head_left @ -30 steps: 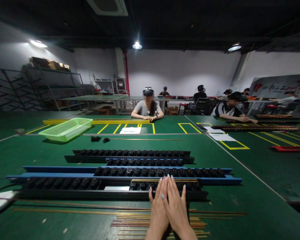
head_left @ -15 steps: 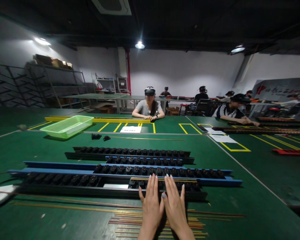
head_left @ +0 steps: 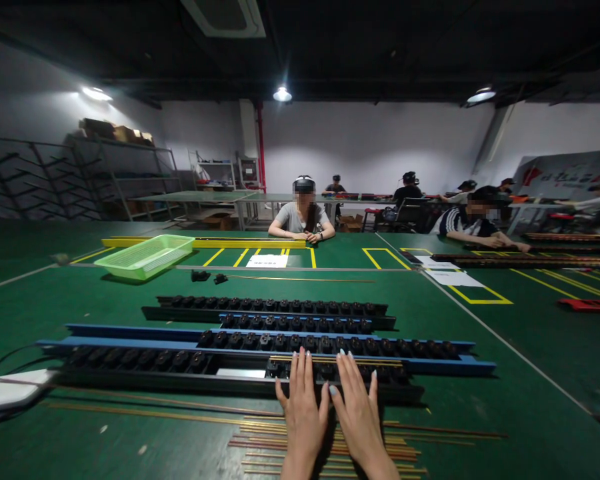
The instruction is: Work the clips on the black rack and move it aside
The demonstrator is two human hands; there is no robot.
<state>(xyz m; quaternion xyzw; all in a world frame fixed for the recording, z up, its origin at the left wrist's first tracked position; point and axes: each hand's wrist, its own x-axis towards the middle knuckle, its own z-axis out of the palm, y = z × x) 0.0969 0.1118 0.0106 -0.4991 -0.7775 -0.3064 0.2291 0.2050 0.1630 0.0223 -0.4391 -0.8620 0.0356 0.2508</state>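
My left hand (head_left: pixel 301 408) and my right hand (head_left: pixel 356 410) lie palm down with fingers stretched out. Their fingertips rest along thin brass strips (head_left: pixel 380 363) on top of black socket-like modules (head_left: pixel 181 361). These modules sit in a row inside the nearest black channel (head_left: pixel 165 381). A pale bare stretch (head_left: pixel 241 373) shows in that channel left of my left hand. Beneath my wrists several loose brass and copper-coloured rods (head_left: pixel 265 437) lie on the green table. Whether my fingertips press the strips down or only touch them I cannot tell.
Beyond my hands lie a blue channel (head_left: pixel 130 331) and a further black channel (head_left: pixel 180 315), both with modules. A green basket (head_left: pixel 150 263) stands at the back left. A white device (head_left: pixel 17 390) with cables is at far left. Across the table sits a person (head_left: pixel 304 217).
My hands have moved slightly apart, leaving a wider gap between their fingertips. The whole view has shifted a little. Rods and channels keep their places.
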